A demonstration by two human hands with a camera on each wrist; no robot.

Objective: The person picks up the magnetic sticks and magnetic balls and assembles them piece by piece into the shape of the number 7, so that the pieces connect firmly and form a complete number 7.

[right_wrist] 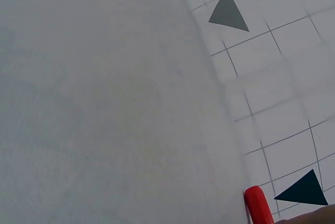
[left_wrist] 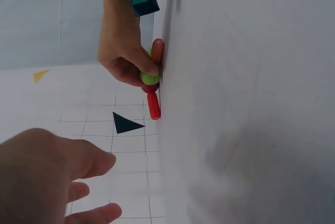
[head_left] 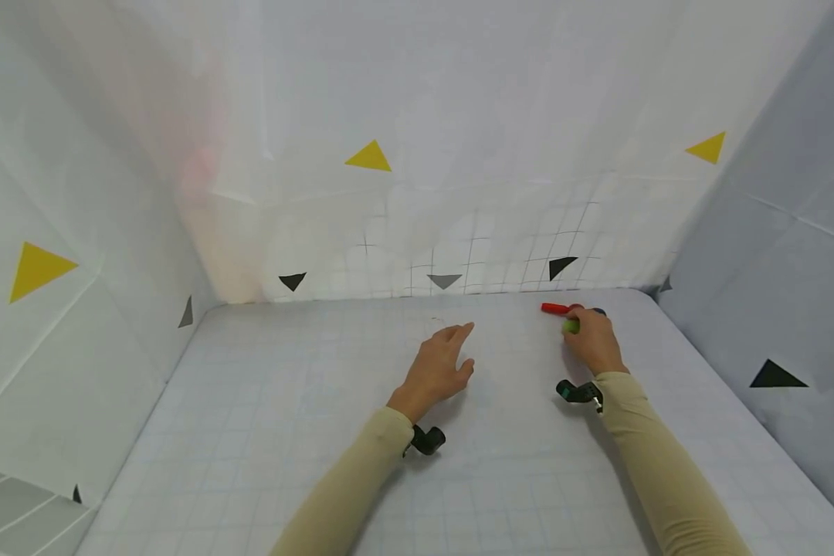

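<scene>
The right hand (head_left: 594,340) is at the table's far right, its thumb and fingers pinching a small green ball (head_left: 571,327). Just beyond the ball lies a red handle (head_left: 554,308), with a dark end (head_left: 600,311) showing past the fingers. In the left wrist view the right hand (left_wrist: 123,51) holds the green ball (left_wrist: 149,78) against the red handle (left_wrist: 154,105) and an orange-red piece (left_wrist: 157,51); how they join is hidden. The right wrist view catches the red handle's tip (right_wrist: 258,204). The left hand (head_left: 433,371), fingers spread and holding nothing, hovers above the table's middle.
White sheets with yellow and black triangles form the back wall (head_left: 459,232) and side walls around the white table (head_left: 285,432). Dark camera units are strapped at the left wrist (head_left: 428,440) and right wrist (head_left: 578,391).
</scene>
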